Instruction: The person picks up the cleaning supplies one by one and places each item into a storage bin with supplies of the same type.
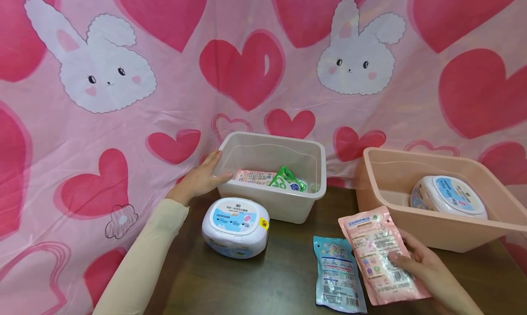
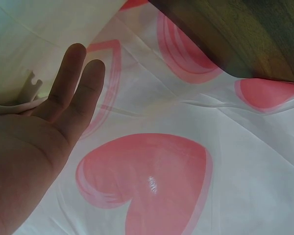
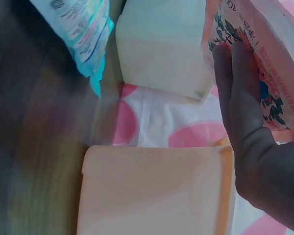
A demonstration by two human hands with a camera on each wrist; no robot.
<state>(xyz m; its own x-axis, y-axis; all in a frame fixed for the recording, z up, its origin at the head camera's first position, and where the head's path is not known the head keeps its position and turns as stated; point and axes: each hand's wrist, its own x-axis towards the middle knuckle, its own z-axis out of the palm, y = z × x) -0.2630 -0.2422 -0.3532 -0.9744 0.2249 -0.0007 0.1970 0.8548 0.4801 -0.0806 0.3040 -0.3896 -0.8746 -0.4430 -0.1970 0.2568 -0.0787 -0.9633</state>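
Observation:
My right hand [image 1: 424,264] holds a pink pouch [image 1: 376,255] over the table's right part, thumb on its printed face and fingers behind it. In the right wrist view, the fingers lie along the side of the pouch [image 3: 284,83] printed with flowers. A blue pouch [image 1: 337,274] lies on the table just left of it. My left hand [image 1: 199,177] rests at the left rim of the grey-white bin [image 1: 267,205], thumb over the rim. Two of its fingers stretch straight beside the outer wall in the left wrist view. Inside that bin lie a pink packet [image 1: 255,176] and a green packet [image 1: 288,180].
A white lidded tub [image 1: 235,228] stands on the brown table [image 1: 247,287] before the grey-white bin. To the right is a peach bin [image 1: 420,225] holding a similar tub [image 1: 449,198]. A pink cloth [image 1: 177,90] with hearts and rabbits hangs behind.

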